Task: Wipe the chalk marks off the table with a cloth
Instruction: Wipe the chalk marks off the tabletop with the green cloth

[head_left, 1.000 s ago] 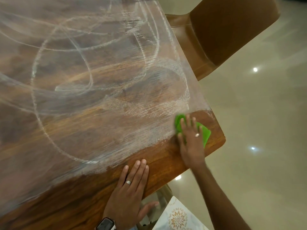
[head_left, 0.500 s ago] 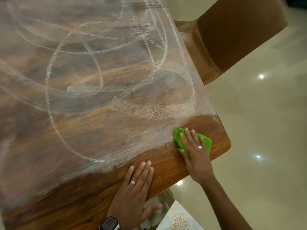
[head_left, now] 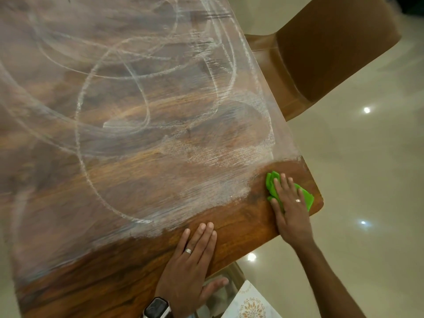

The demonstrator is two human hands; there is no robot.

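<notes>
- Wooden table [head_left: 241, 228]: dark brown grain, viewed from above; its near corner lies under the right hand.
- Chalk marks [head_left: 142, 106]: white loops and smeared haze cover most of the tabletop beyond both hands. A band of bare wood runs along the near edge, from under the left hand to the corner under the right hand.
- Right hand [head_left: 290, 210]: lies flat, fingers straight and slightly spread, pressing down on the cloth; a ring shows on one finger. The forearm extends over the table edge toward the lower right.
- Green cloth [head_left: 271, 183]: crumpled, pinned between the right hand and the tabletop at the corner. Folds protrude past the fingertips and on both sides of the hand. It sits at the boundary between chalk haze and bare wood.
- Left hand [head_left: 190, 260]: released, palm flat on the bare wood near the table edge, fingers together, thumb hanging past the edge. It holds nothing. A ring and a wristwatch [head_left: 158, 307] are visible.
- Brown chair [head_left: 325, 49]: stands beside the table edge, beyond the right hand.
- Glossy pale floor [head_left: 367, 180]: lies to the right of the right hand, showing small light reflections.
</notes>
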